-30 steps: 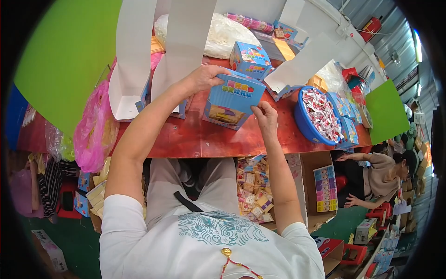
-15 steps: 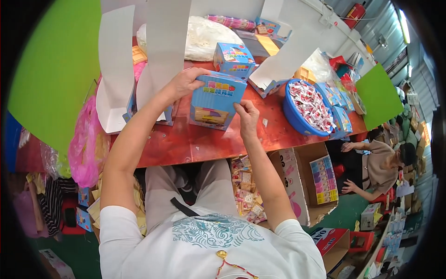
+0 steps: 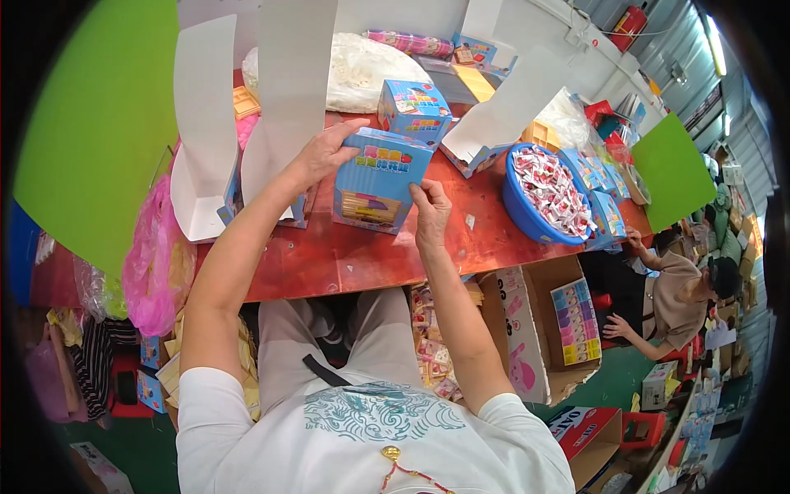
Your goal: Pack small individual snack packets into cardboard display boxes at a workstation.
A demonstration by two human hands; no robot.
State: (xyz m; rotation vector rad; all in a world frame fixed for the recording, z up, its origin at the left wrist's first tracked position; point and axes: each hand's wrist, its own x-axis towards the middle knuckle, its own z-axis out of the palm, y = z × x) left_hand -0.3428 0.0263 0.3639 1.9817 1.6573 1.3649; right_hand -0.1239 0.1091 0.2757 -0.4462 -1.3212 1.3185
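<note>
Both hands grip the blue box [image 3: 380, 183] over the red desk [image 3: 329, 255]: left hand [image 3: 322, 155] at its top corner, right hand [image 3: 429, 212] pinching the side edge. Step judged: closing the box; next calls for tucking the flap

The red wooden table [image 3: 346, 255] has its near edge hidden by the person's arms. The blue printed cardboard box [image 3: 380, 181] is partly covered by the hands. At 12 o'clock, the tall white card sheets [image 3: 292, 74] are cut off by the frame edge.

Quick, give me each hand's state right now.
Left hand: closed on the top edge of the blue box.
Right hand: gripping the same box's lower right edge.
</note>
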